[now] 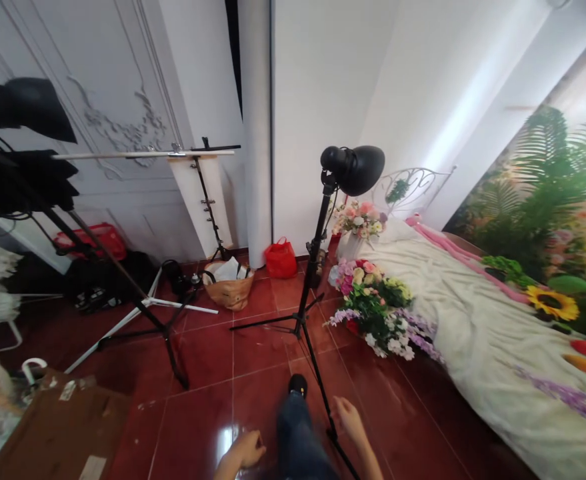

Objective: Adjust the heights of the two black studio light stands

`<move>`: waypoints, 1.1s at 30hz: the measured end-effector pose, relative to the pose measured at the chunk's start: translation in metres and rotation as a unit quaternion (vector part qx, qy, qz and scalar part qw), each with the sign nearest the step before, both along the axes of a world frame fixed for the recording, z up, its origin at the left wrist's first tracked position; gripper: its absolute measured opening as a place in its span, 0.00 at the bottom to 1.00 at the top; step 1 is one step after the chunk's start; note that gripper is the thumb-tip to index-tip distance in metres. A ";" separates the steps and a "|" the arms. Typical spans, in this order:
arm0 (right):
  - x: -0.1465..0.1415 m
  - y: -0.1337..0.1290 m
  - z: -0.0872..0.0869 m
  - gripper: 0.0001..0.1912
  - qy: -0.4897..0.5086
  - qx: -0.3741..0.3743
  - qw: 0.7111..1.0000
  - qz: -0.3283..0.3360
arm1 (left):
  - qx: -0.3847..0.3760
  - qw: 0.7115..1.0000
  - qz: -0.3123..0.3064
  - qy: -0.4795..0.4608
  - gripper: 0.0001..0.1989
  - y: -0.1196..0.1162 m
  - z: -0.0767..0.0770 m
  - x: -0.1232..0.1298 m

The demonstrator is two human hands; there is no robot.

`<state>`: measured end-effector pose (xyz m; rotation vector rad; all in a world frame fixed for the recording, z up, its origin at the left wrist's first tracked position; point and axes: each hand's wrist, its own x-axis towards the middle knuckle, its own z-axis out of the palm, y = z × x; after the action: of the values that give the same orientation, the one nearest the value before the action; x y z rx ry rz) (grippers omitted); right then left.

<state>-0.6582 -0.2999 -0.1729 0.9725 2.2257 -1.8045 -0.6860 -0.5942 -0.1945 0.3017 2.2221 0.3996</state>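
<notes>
My left hand [249, 449] hangs low in front of me, loosely curled, with a gap between thumb and fingers and nothing visible in it. To its right, my right hand [349, 418] is half bent with the fingers apart, seemingly empty. It is nearest to a leg of the black light stand [303, 293]; whether it touches that leg I cannot tell. On top of the stand sits a black lamp head [360, 170], turned to the right. My leg in jeans [295, 433] and a dark shoe [297, 385] show between the hands.
Artificial flowers [373, 300] lie beside a bed with a pale cover [453, 293] at right. A wicker basket [229, 292] and red bag [281, 259] stand by the wall. Another stand [160, 327] spreads its legs at left, behind a cardboard box [57, 427]. The floor [203, 413] is red tile.
</notes>
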 end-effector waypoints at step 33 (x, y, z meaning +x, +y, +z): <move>-0.500 0.165 0.115 0.16 0.107 -0.091 0.989 0.055 | 0.590 0.742 0.194 0.255 0.13 0.332 0.183 -0.492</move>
<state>-1.1585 -0.1351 -0.0579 0.6385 2.1312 -2.1016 -1.1785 -0.2622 -0.0115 0.6515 2.2003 2.1949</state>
